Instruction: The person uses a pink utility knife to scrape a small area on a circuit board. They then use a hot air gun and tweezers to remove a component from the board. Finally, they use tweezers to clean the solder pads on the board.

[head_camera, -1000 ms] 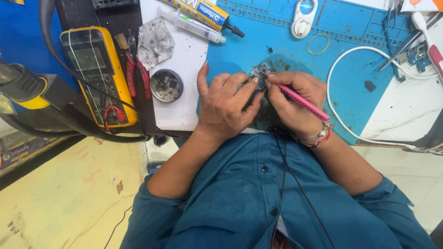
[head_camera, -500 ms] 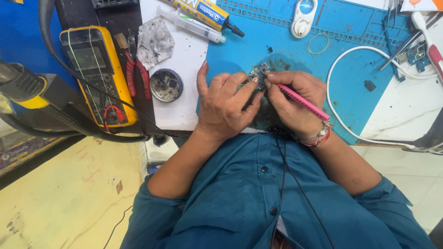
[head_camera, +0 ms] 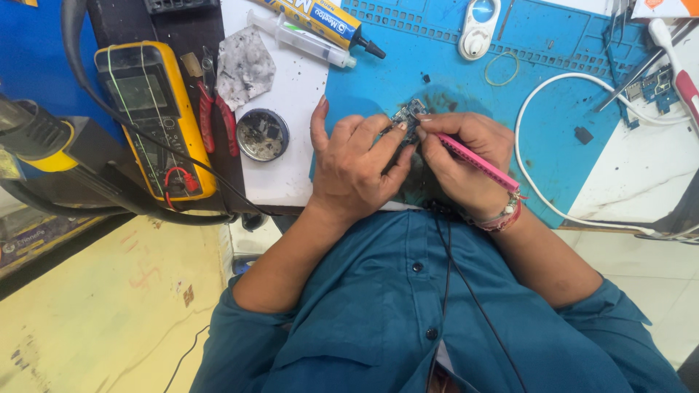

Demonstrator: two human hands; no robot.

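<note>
My left hand pinches a small dark circuit board over the blue work mat. Its fingers curl around the board's near side and its thumb sticks up to the left. My right hand grips a thin pink tool like a pen. The tool's tip meets the board between the two hands. Most of the board is hidden by my fingers. Both wrists rest at the mat's near edge, above my blue shirt.
A yellow multimeter and red-handled pliers lie at the left. A round metal tin, a crumpled grey wipe, a syringe and a glue tube sit near them. A white cable loops at the right.
</note>
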